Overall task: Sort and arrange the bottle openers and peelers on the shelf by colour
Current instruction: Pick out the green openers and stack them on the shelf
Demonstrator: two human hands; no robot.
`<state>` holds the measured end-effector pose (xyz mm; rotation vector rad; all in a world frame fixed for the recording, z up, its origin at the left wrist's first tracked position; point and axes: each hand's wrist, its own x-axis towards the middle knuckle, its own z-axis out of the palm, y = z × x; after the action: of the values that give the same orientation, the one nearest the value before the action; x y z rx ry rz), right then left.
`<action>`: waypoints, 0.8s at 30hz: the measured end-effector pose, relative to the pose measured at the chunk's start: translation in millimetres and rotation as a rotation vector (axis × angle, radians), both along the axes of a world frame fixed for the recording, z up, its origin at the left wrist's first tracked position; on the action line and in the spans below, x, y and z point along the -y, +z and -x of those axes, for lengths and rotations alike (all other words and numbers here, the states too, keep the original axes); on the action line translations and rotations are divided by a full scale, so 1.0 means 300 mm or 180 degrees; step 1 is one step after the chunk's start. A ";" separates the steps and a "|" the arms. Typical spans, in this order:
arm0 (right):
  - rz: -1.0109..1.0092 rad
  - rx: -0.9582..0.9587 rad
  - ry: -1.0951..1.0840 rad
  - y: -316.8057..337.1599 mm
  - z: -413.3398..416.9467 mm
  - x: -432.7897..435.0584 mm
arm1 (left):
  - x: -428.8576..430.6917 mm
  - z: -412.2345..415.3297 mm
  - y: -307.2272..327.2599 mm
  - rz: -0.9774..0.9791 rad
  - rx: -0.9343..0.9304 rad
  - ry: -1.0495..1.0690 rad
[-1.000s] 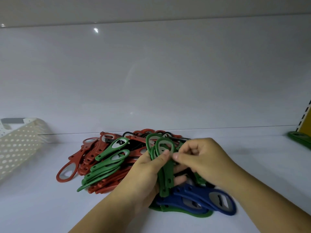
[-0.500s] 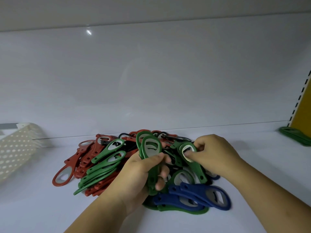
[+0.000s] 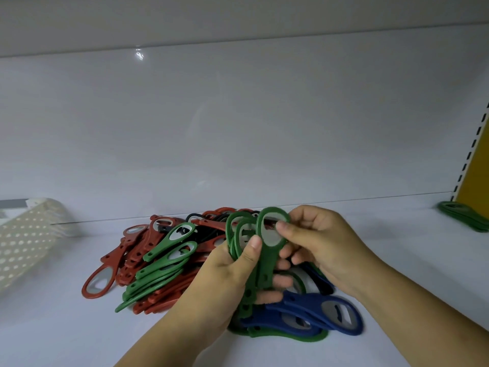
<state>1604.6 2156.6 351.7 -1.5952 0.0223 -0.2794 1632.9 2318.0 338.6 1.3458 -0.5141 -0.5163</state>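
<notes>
A mixed pile of bottle openers lies on the white shelf (image 3: 397, 255): red ones (image 3: 137, 250) at the left, green ones (image 3: 164, 263) across them, black ones (image 3: 195, 221) at the back, blue ones (image 3: 312, 311) at the front. My left hand (image 3: 232, 274) grips an upright bunch of green openers (image 3: 246, 234) by their handles. My right hand (image 3: 322, 245) pinches the round head of one more green opener (image 3: 272, 229) and holds it against that bunch.
A white perforated basket (image 3: 23, 242) stands at the left edge. A small stack of green openers (image 3: 465, 215) lies at the far right beside a yellow panel (image 3: 476, 176). The white back wall rises just behind the pile.
My right hand has lifted a green opener off the pile and brought it left against the bunch in my left hand. The left hand has kept its grip.
</notes>
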 end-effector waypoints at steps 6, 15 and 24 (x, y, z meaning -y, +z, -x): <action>0.1093 0.0199 -0.0156 -0.013 0.005 -0.004 | 0.001 0.010 0.008 -0.0452 0.0559 -0.0291; 0.1345 0.0535 0.0736 0.006 0.057 -0.050 | 0.005 0.028 0.022 -0.0334 0.0404 -0.0649; 0.1541 0.0993 0.0191 -0.005 0.047 -0.048 | -0.005 0.022 0.035 0.0304 -0.0448 -0.0618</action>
<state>1590.6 2171.1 350.2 -2.0090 -0.3572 -0.5122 1626.4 2319.6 349.2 1.1653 -0.5493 -0.7315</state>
